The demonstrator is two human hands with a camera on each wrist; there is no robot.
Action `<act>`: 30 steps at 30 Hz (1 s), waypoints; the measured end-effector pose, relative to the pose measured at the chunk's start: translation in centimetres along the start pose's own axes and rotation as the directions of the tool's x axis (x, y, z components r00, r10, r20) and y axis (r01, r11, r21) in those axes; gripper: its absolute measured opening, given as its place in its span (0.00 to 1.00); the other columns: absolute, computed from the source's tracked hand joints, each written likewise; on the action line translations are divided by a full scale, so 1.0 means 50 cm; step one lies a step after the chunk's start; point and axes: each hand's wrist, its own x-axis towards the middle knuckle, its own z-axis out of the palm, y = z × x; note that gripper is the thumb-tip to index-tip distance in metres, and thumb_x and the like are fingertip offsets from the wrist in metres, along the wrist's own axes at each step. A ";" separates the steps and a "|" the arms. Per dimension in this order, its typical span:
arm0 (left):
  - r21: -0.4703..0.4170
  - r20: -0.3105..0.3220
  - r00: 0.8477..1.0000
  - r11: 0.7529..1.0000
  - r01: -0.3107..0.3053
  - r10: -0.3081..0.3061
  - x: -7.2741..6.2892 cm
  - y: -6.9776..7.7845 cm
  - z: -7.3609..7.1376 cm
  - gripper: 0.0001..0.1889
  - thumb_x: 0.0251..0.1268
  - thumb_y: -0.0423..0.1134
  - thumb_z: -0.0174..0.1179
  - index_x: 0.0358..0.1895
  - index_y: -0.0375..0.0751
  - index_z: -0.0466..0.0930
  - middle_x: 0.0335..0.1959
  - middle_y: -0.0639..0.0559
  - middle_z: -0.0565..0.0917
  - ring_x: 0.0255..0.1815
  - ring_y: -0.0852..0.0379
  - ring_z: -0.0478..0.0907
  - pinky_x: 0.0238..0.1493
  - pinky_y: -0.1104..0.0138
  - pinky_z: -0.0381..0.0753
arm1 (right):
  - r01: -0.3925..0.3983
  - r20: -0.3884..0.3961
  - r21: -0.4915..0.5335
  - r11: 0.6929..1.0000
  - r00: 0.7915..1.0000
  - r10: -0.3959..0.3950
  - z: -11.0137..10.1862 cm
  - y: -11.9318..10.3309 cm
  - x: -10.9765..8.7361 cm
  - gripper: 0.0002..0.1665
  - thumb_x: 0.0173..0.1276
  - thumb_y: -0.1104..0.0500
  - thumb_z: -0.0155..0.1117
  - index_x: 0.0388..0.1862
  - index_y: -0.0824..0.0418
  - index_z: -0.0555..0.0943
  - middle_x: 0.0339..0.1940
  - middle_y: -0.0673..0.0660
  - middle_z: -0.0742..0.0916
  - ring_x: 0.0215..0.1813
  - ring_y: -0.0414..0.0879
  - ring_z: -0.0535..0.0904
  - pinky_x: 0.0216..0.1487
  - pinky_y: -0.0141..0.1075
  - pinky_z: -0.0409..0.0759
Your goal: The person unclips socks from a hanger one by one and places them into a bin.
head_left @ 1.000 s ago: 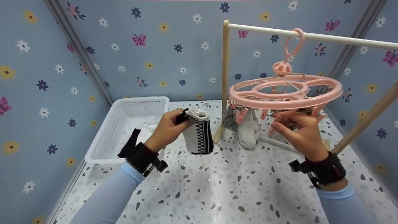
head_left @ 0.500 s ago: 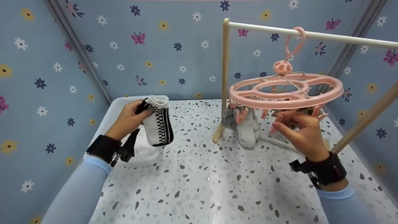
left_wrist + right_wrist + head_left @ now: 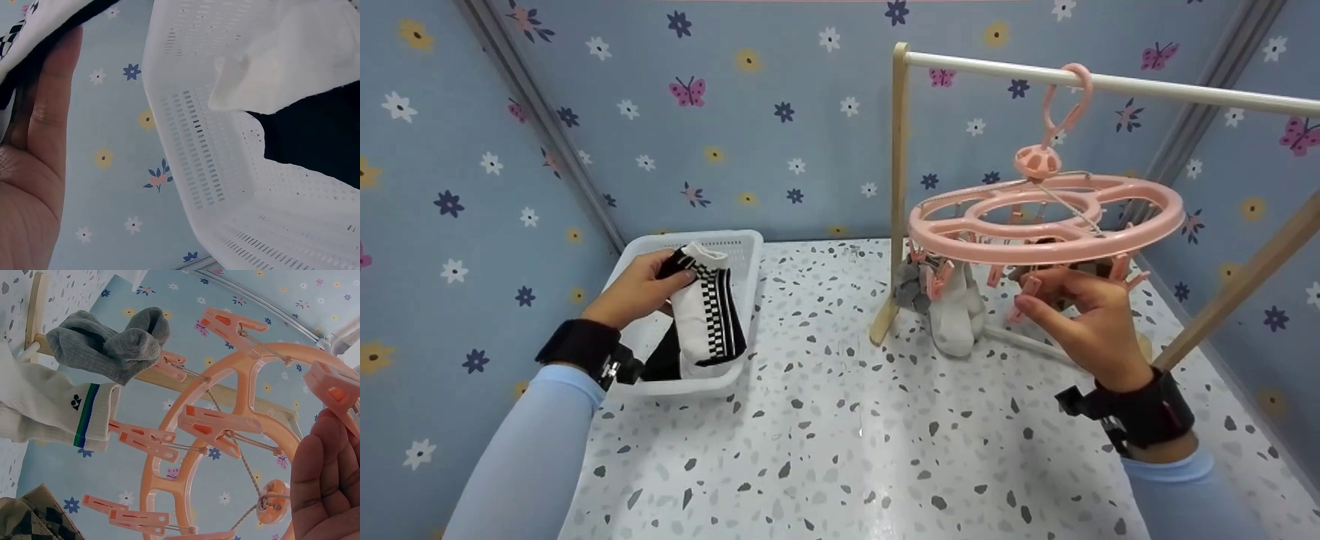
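My left hand [image 3: 637, 289] grips a pair of white socks [image 3: 694, 326] with a black-and-white checkered band and black stripes. The socks hang over the white basket [image 3: 757, 262], overlapping it in the head view. In the left wrist view only their edge shows above the fingers. A white cloth [image 3: 292, 67] and a black cloth [image 3: 320, 129] lie in the basket. On the right, my right hand [image 3: 1091, 322] pinches a pink clothespin [image 3: 1030, 287] beneath the round pink hanger [image 3: 1035, 251]. Nothing shows between that clothespin's jaws.
The hanger hooks over the white rail [image 3: 982, 66] of a wooden-legged rack. Grey socks [image 3: 112, 343] and white socks with a green-blue band [image 3: 62, 402] hang from clothespins. A brown checkered piece [image 3: 39, 517] is beside them. The speckled floor [image 3: 825, 420] spreads in front.
My left hand has carried the checkered socks leftward, from in front of the rack to over the basket. The right hand keeps its place on the clothespin.
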 end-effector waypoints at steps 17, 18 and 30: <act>0.318 0.195 0.949 0.931 0.179 -0.249 0.054 -0.057 0.044 0.12 0.89 0.38 0.49 0.42 0.35 0.71 0.30 0.48 0.76 0.24 0.56 0.82 0.35 0.56 0.93 | 0.013 0.006 -0.018 1.000 1.000 -0.013 0.001 -0.002 0.000 0.11 0.66 0.72 0.78 0.45 0.77 0.87 0.39 0.39 0.91 0.37 0.30 0.87 0.41 0.21 0.82; 0.338 0.199 0.944 0.923 0.185 -0.262 0.058 -0.058 0.047 0.11 0.89 0.38 0.48 0.43 0.34 0.71 0.30 0.48 0.76 0.24 0.56 0.81 0.37 0.54 0.94 | 0.010 0.006 -0.019 1.000 1.000 -0.010 0.001 -0.002 0.000 0.11 0.66 0.72 0.78 0.45 0.77 0.87 0.39 0.39 0.91 0.37 0.30 0.87 0.41 0.21 0.82; 0.419 0.090 0.932 0.862 0.285 -0.352 0.100 -0.085 0.057 0.18 0.80 0.31 0.55 0.63 0.20 0.75 0.43 0.35 0.84 0.30 0.53 0.86 0.36 0.61 0.92 | 0.008 0.003 0.010 1.000 1.000 -0.008 0.002 -0.003 0.001 0.11 0.65 0.72 0.79 0.44 0.76 0.88 0.38 0.40 0.91 0.36 0.31 0.87 0.41 0.22 0.83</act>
